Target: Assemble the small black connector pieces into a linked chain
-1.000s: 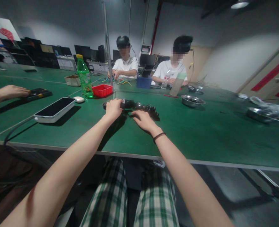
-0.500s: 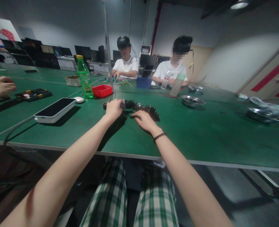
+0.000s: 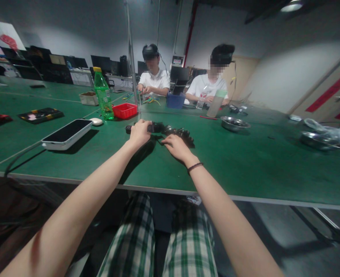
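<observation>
On the green table (image 3: 245, 169) in front of me lies a long black jointed device (image 3: 170, 129), shiny in the middle and ridged at its right end; its exact kind is unclear. My left hand (image 3: 141, 131) is closed around its left part, with a black end (image 3: 128, 129) showing past the fingers. My right hand (image 3: 178, 146) lies lower down, against the near side of the ridged part. Its thumb and forefinger pinch a thin dark bent rod (image 3: 159, 140), possibly a hex key. My right palm and other fingers partly cover the device.
Left of my hands are a white-cased phone-like device (image 3: 69, 134) with a cable, a green bottle (image 3: 103, 96) and a red tray (image 3: 125, 111). A metal bowl (image 3: 235, 124) stands to the right, another (image 3: 320, 139) farther off. Two people (image 3: 155, 80) sit opposite.
My left hand has shifted very slightly to the right on the black device; my right hand is almost still. A neighbour's hand at the far left has drawn back, uncovering a red item.
</observation>
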Demonstrator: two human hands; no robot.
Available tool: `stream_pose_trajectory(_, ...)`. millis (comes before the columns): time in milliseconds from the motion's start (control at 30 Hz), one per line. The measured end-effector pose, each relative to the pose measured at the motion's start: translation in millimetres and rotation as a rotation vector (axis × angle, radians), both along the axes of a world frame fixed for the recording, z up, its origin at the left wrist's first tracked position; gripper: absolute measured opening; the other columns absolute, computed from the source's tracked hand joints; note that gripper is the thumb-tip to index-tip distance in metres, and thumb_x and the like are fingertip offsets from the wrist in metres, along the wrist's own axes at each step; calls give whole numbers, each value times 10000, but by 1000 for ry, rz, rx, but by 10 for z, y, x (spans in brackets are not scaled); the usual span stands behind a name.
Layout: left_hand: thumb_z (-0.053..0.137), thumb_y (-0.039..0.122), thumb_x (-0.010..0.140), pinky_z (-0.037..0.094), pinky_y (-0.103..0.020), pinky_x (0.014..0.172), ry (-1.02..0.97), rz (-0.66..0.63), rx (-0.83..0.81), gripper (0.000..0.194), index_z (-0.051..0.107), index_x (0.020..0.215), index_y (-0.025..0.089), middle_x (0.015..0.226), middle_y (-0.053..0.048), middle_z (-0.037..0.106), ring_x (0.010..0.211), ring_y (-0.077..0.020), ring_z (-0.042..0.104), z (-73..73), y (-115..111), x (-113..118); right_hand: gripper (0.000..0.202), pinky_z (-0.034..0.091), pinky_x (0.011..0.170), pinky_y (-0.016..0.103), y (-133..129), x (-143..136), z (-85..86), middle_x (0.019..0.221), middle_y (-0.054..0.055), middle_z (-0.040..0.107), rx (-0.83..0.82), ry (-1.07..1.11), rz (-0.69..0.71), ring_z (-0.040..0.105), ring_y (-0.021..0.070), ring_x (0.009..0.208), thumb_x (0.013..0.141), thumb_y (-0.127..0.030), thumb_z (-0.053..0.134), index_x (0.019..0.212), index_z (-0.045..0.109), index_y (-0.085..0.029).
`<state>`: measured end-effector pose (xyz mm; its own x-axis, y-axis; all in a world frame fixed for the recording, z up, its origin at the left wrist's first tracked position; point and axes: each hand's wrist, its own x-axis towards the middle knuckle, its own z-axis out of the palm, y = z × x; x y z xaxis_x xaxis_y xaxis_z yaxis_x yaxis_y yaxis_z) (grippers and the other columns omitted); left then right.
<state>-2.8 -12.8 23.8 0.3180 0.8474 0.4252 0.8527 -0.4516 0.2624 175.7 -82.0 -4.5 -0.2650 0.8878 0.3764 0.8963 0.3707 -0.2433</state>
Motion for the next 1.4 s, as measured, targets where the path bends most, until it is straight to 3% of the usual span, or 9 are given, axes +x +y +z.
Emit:
stream_pose_trajectory(300,566,127,752,475,-390,901,-18,-16,-2,443,592,1177,249,1171,-80,577,1054,-270,602,-9,-5,0,224,440,938,350,10,11,-9,1022,94,638,0,-2,-1,569,196,986,889,-137,548,1029,716,-184)
stream_pose_trajectory(767,599,136,739,485,-343,875,15,-160,-8,414,593,1146,215,1134,-76,588,1040,-239,600,-32,9,3,154,438,945,351,18,23,-20,997,76,651,-7,69,39,577,191,987,896,-160,551,962,689,-174)
stream_pose_trajectory(1400,565,126,725,473,-366,897,38,-142,10,408,582,1126,206,1156,-84,604,1101,-262,576,-19,-17,22,151,436,946,356,30,21,-22,1041,90,660,-17,100,30,578,196,1012,903,-154,532,979,661,-168)
